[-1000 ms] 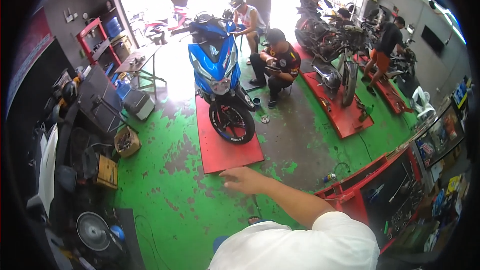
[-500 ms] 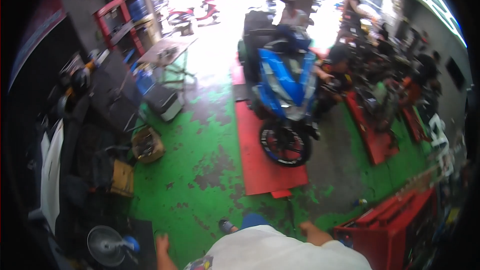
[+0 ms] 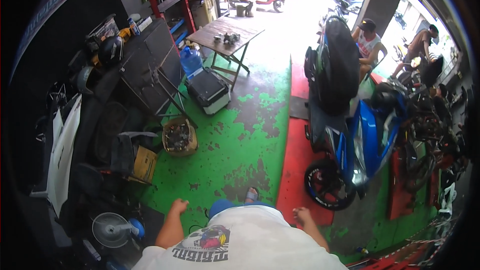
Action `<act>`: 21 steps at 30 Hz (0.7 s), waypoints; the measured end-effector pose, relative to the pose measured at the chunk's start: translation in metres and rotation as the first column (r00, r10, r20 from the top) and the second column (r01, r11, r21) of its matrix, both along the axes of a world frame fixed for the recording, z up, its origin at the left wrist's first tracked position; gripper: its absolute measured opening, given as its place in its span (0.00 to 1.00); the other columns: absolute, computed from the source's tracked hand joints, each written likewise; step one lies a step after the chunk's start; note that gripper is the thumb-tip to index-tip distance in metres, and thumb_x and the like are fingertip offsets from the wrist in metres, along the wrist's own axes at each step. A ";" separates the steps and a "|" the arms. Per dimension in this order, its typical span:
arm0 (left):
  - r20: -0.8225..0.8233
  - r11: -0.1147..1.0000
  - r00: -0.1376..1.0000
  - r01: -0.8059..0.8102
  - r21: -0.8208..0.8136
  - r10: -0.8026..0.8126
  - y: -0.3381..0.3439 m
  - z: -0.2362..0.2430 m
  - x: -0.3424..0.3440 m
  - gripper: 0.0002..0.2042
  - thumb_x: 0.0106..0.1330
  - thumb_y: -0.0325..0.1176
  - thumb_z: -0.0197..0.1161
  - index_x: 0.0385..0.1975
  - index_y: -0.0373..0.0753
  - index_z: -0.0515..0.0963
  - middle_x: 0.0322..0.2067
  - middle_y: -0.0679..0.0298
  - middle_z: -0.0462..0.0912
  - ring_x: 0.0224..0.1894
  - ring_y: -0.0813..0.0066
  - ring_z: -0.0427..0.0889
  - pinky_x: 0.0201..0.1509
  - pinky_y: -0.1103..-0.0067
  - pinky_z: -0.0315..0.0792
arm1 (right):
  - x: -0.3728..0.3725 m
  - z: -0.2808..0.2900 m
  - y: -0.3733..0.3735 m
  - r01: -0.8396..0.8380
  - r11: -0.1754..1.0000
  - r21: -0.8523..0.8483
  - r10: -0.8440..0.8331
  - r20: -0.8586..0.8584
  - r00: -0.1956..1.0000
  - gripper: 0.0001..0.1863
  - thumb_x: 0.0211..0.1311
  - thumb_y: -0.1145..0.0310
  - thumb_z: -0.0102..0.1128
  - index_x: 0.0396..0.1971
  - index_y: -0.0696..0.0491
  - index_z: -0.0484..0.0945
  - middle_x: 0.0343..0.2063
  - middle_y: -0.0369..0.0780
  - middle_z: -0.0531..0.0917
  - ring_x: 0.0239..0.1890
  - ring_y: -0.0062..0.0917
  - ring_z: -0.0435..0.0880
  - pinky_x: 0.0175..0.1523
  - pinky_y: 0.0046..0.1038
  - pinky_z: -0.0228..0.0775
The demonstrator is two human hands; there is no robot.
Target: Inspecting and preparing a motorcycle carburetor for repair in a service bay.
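Far left: desk fan (image 3: 110, 230), on dark surface. Left hand (image 3: 179, 206) above green floor, fingers partly curled; cannot tell whether relaxed or clenched. Beyond it, cardboard box (image 3: 186, 149) full of parts. Farther back, black case (image 3: 206, 89) beside wooden table (image 3: 246, 35). Right hand (image 3: 302, 215) in line with near end of red platform (image 3: 295, 170), loosely bent; grip unclear, contact cannot be told. Blue scooter (image 3: 364, 130) upright on platform, right of and beyond right hand.
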State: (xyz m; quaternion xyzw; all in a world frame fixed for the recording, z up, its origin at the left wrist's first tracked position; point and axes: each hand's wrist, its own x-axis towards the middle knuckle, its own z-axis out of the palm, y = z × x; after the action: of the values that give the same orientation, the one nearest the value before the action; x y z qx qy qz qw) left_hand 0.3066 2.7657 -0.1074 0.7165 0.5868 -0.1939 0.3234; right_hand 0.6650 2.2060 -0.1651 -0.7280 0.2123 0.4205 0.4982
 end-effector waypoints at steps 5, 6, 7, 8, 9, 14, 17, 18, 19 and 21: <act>-0.047 0.965 0.979 -0.203 -0.164 0.198 0.047 -0.035 -0.009 0.24 0.64 0.48 0.68 0.47 0.30 0.82 0.29 0.47 0.86 0.26 0.56 0.87 0.31 0.63 0.80 | 0.158 0.062 0.108 -0.100 0.992 -0.076 0.119 0.311 0.943 0.20 0.66 0.68 0.66 0.55 0.57 0.79 0.32 0.39 0.86 0.25 0.23 0.83 0.28 0.26 0.72; 0.033 0.951 0.958 -0.276 -0.137 0.283 0.063 -0.046 -0.012 0.24 0.64 0.48 0.68 0.45 0.29 0.82 0.28 0.46 0.86 0.26 0.55 0.87 0.31 0.63 0.80 | 0.184 0.070 0.125 -0.080 0.994 -0.073 0.100 0.335 0.937 0.20 0.65 0.68 0.66 0.55 0.57 0.79 0.32 0.38 0.86 0.25 0.22 0.82 0.28 0.26 0.72; 0.037 0.949 0.957 -0.279 -0.147 0.287 0.079 -0.046 0.001 0.24 0.64 0.48 0.68 0.45 0.29 0.82 0.28 0.46 0.86 0.26 0.55 0.87 0.31 0.63 0.80 | 0.210 0.073 0.143 -0.061 0.995 -0.077 0.086 0.368 0.926 0.21 0.65 0.68 0.66 0.56 0.57 0.78 0.32 0.38 0.86 0.24 0.21 0.82 0.27 0.26 0.72; -0.097 0.957 0.969 -0.242 -0.161 0.228 0.097 -0.040 0.027 0.24 0.64 0.47 0.67 0.45 0.28 0.82 0.29 0.45 0.86 0.26 0.54 0.88 0.31 0.62 0.80 | 0.234 0.072 0.163 -0.069 0.994 -0.082 0.095 0.374 0.923 0.21 0.65 0.68 0.66 0.56 0.57 0.78 0.32 0.38 0.86 0.24 0.21 0.82 0.27 0.26 0.72; -0.236 0.963 0.959 -0.202 -0.177 0.157 0.119 -0.030 0.053 0.25 0.64 0.47 0.67 0.45 0.26 0.82 0.30 0.44 0.86 0.26 0.53 0.88 0.31 0.61 0.80 | 0.251 0.070 0.182 -0.018 0.993 -0.114 0.059 0.370 0.927 0.20 0.66 0.68 0.66 0.56 0.56 0.78 0.32 0.37 0.85 0.24 0.20 0.82 0.27 0.26 0.71; -0.006 0.989 0.993 -0.114 -0.091 0.114 0.291 -0.026 0.211 0.26 0.67 0.49 0.64 0.47 0.26 0.81 0.36 0.44 0.87 0.35 0.51 0.89 0.42 0.62 0.81 | 0.267 0.027 0.236 0.242 0.960 -0.141 -0.226 0.116 0.967 0.15 0.68 0.65 0.62 0.51 0.53 0.80 0.26 0.36 0.82 0.21 0.22 0.80 0.25 0.30 0.71; 0.202 0.994 0.975 0.071 0.088 -0.087 0.388 -0.018 0.313 0.21 0.65 0.46 0.64 0.45 0.32 0.83 0.48 0.42 0.84 0.52 0.45 0.83 0.58 0.60 0.75 | 0.261 0.032 0.313 0.052 0.989 -0.140 -0.060 -0.052 0.997 0.13 0.68 0.63 0.64 0.48 0.53 0.81 0.24 0.38 0.82 0.20 0.24 0.80 0.25 0.31 0.72; 0.213 0.985 0.968 0.108 0.134 -0.135 0.399 0.000 0.367 0.21 0.65 0.47 0.63 0.45 0.33 0.83 0.48 0.44 0.85 0.55 0.46 0.82 0.59 0.61 0.75 | 0.251 0.032 0.324 0.026 0.989 -0.143 -0.033 -0.044 0.999 0.13 0.67 0.63 0.64 0.47 0.53 0.81 0.24 0.38 0.82 0.20 0.25 0.80 0.26 0.31 0.72; 0.208 0.975 0.959 0.166 0.148 -0.195 0.416 0.017 0.412 0.21 0.65 0.47 0.63 0.46 0.34 0.83 0.48 0.44 0.85 0.55 0.46 0.82 0.60 0.61 0.75 | 0.246 0.034 0.334 0.035 0.988 -0.151 -0.043 -0.054 0.998 0.13 0.67 0.63 0.64 0.47 0.53 0.81 0.24 0.38 0.82 0.20 0.25 0.80 0.26 0.31 0.72; 0.266 0.956 0.926 0.225 0.186 -0.270 0.446 0.047 0.504 0.21 0.65 0.46 0.63 0.47 0.35 0.82 0.48 0.45 0.85 0.55 0.47 0.82 0.60 0.62 0.75 | 0.248 0.031 0.354 0.134 0.984 -0.115 -0.146 -0.103 0.984 0.14 0.67 0.63 0.65 0.47 0.54 0.83 0.27 0.39 0.84 0.25 0.25 0.82 0.32 0.32 0.76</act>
State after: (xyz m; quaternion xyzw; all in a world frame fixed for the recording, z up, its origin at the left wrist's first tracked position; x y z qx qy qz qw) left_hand 0.8104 3.2116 -0.0606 0.8281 0.4511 -0.0814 0.3226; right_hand 0.9133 2.5601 -0.1340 -0.7126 0.3128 0.4121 0.4739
